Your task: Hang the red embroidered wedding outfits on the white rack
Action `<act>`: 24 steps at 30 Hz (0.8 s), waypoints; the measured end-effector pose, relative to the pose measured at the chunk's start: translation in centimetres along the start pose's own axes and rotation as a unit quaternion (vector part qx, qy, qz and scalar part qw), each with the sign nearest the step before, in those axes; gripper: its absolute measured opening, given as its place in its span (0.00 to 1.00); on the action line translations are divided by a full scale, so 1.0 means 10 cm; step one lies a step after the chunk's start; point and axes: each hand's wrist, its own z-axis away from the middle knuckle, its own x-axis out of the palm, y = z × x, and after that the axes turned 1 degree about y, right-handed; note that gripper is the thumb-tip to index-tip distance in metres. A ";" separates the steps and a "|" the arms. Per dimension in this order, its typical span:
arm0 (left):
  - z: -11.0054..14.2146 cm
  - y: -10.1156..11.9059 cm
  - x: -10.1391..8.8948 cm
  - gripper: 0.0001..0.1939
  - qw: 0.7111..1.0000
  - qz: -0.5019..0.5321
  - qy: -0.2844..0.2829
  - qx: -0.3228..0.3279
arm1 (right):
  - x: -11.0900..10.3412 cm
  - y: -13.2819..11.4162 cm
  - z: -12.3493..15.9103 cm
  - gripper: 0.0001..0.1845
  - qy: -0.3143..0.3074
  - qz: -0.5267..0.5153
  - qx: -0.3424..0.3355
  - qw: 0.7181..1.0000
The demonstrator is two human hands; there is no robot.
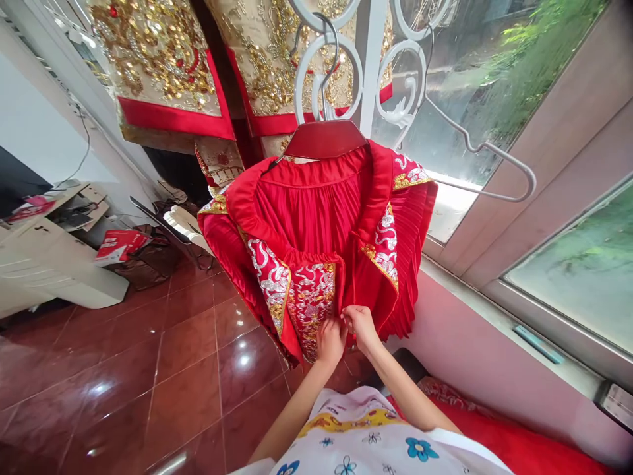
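Observation:
A red pleated skirt [316,224] with silver and gold embroidered panels hangs from a dark red hanger [325,138] hooked on a white scrolled window grille [368,59]. My left hand [329,341] pinches the lower edge of the embroidered front panel. My right hand [361,326] is right beside it, fingers closed on the red fabric edge. Both hands meet at the skirt's bottom opening.
A gold-sequined garment with red trim [163,72] hangs behind at upper left. An empty metal hanger [489,165] hangs at the window. White furniture [54,264] and red booklets [119,245] sit on the glossy red tile floor [148,369]. Red cloth [519,442] lies at lower right.

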 end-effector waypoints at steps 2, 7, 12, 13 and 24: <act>0.04 -0.01 0.06 0.13 1.000 -0.005 -0.002 0.001 | 0.02 -0.19 0.00 0.11 0.014 -0.016 -0.008 1.000; 0.10 0.06 0.20 0.14 1.000 -0.017 -0.018 0.005 | 0.14 -0.98 -0.01 0.09 0.016 -0.061 -0.090 0.994; -0.06 0.15 0.12 0.17 0.999 -0.026 -0.021 -0.007 | 0.48 -1.40 0.01 0.08 -0.028 -0.078 -0.115 0.990; -0.10 0.15 0.09 0.18 0.999 -0.028 -0.022 -0.014 | 0.52 -1.40 0.02 0.08 -0.028 -0.077 -0.122 0.989; -0.17 0.18 -0.92 0.13 0.998 0.006 -0.042 -0.039 | -0.02 -1.28 0.22 0.16 0.150 0.353 -0.361 0.850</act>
